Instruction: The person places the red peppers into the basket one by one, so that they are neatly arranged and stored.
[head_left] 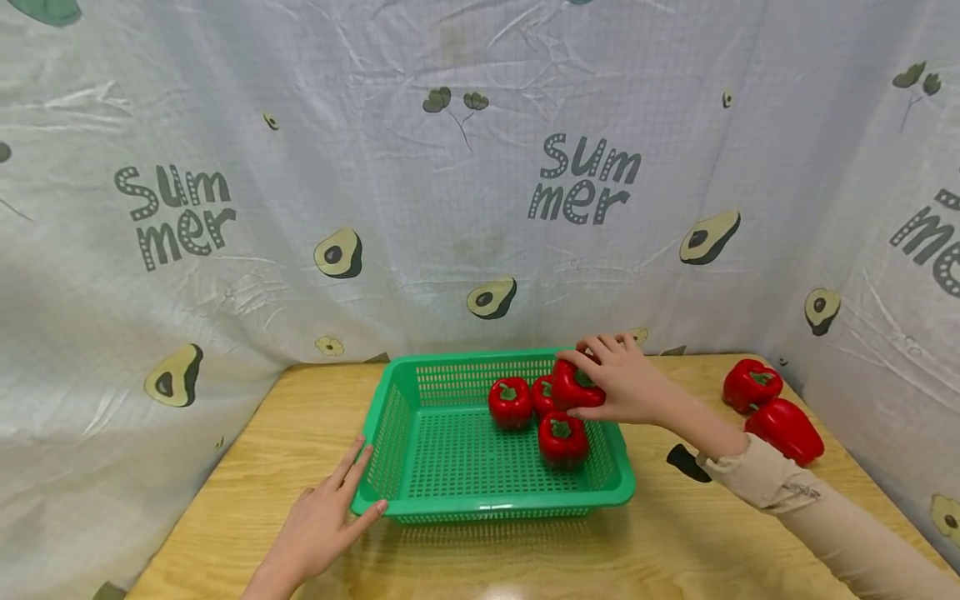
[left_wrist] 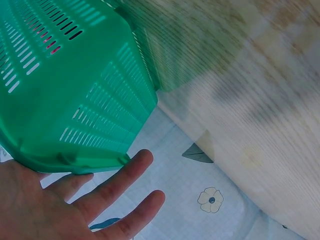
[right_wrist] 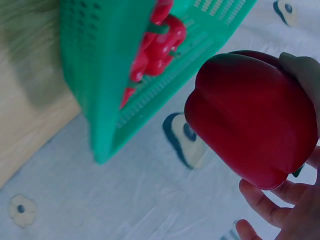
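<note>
My right hand [head_left: 622, 379] grips a red bell pepper [right_wrist: 255, 117] with thumb and fingers around it. In the head view this pepper is at the back right of a green plastic basket [head_left: 491, 507], above the other peppers there. Three red bell peppers stand inside the basket, stems up: one left [head_left: 512, 407], one partly hidden behind the held pepper [head_left: 542, 398], and one in front [head_left: 563, 446]. My left hand [head_left: 318, 521] touches the basket's front left corner, its fingers extended. The left wrist view shows those fingers [left_wrist: 117, 192] spread along the rim.
Two more red bell peppers lie on the wooden table [head_left: 247, 492] at the right: one farther back [head_left: 750, 383], one nearer on its side [head_left: 787, 429]. A small black object [head_left: 687, 463] shows beside my right wrist. A printed cloth [head_left: 405, 208] hangs around the table.
</note>
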